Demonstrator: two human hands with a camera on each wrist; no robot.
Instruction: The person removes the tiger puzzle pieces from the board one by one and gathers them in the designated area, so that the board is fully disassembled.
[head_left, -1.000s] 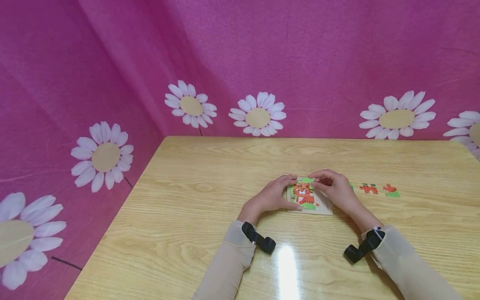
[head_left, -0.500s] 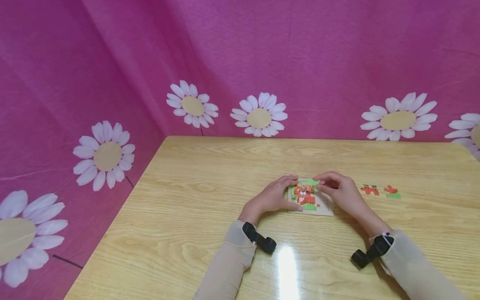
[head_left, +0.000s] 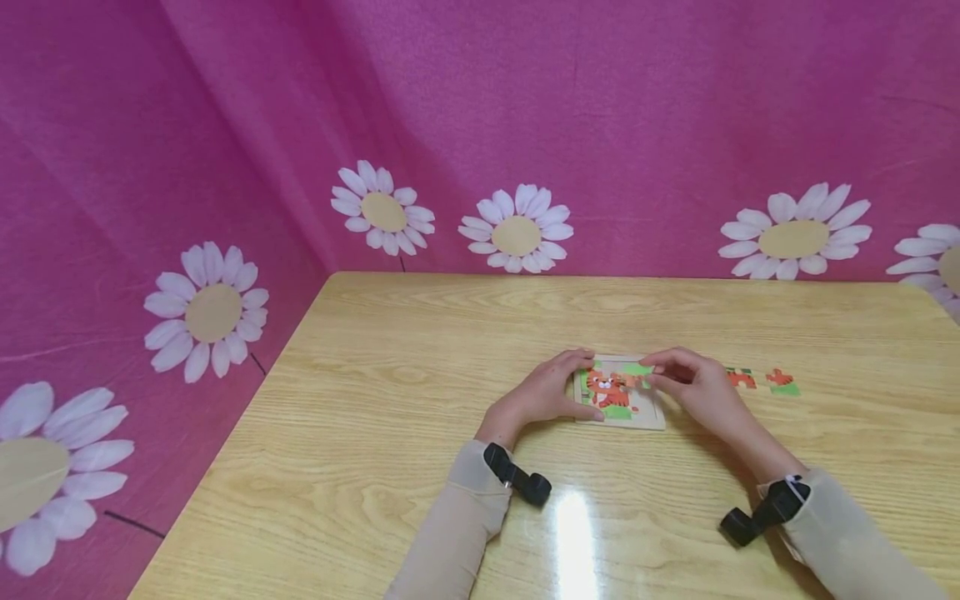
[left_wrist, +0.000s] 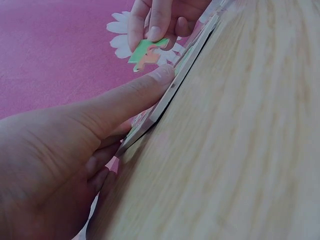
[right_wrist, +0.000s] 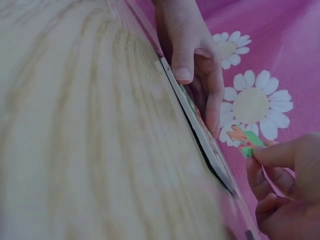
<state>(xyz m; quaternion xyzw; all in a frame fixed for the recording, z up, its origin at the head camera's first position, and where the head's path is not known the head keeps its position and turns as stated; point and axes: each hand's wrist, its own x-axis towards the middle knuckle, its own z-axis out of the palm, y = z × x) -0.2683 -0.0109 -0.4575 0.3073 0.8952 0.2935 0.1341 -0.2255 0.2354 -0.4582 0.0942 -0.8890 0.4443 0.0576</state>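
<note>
A small wooden jigsaw tray (head_left: 647, 417) lies on the table, its left part filled with pieces of an orange tiger on green. My left hand (head_left: 542, 392) holds the tray's left side, thumb on the near rim and fingers at the far rim. Between thumb and fingertips, my right hand (head_left: 697, 390) pinches a green and orange puzzle piece (right_wrist: 251, 140). In the left wrist view that puzzle piece (left_wrist: 142, 54) is tilted and raised above the tray. Bare wood shows in the tray's lower right part.
On the table (head_left: 420, 375), right of the tray, lie an orange and dark green puzzle piece (head_left: 742, 379), partly behind my right hand, and an orange and green piece (head_left: 782, 382). A pink curtain (head_left: 637, 125) with daisies hangs along the far and left edges.
My right hand has drawn to the right with the pinched piece, from over the tiger's head to the tray's right side. The left hand has stayed in place.
</note>
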